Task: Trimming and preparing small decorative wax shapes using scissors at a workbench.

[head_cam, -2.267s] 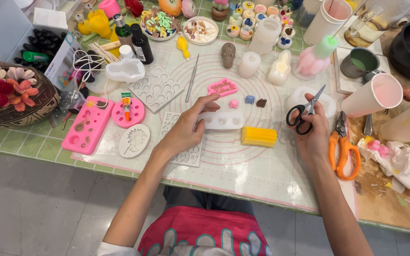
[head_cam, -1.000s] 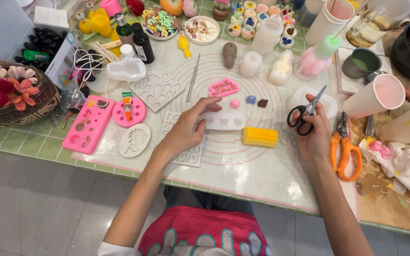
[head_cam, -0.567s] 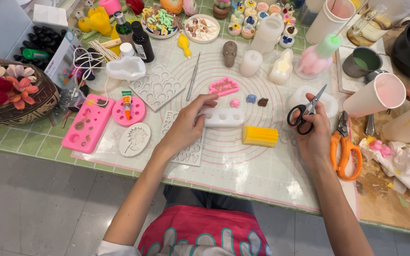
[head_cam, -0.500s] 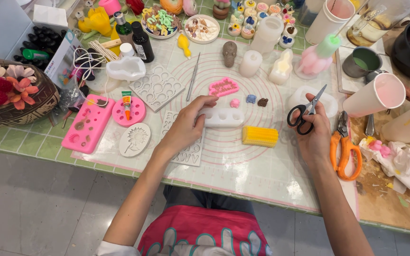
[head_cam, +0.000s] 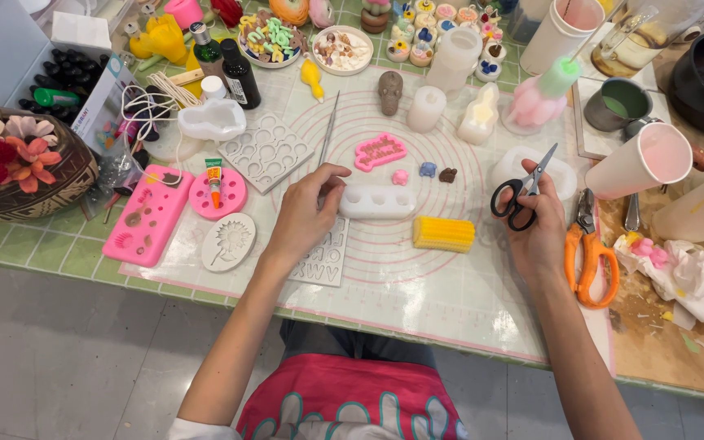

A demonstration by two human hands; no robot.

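Note:
My left hand (head_cam: 303, 213) rests on the white mat (head_cam: 417, 277), its fingers pinching the left end of a translucent white silicone mould (head_cam: 378, 200) with round cavities. My right hand (head_cam: 536, 232) holds small black-handled scissors (head_cam: 520, 191), blades pointing up and to the right. A yellow corn-shaped candle (head_cam: 444, 234) lies between the two hands. Just beyond the mould sit a pink lettered piece (head_cam: 380, 151) and three tiny wax figures, pink (head_cam: 400, 177), blue (head_cam: 427, 169) and brown (head_cam: 448, 174).
Orange-handled scissors (head_cam: 589, 253) lie right of my right hand. Pink moulds (head_cam: 148, 213) and a sunflower mould (head_cam: 229, 242) sit left. White paper cups (head_cam: 644, 161), bottles (head_cam: 239, 75), a skull candle (head_cam: 390, 91) and a basket of dried flowers (head_cam: 18, 167) crowd the far side.

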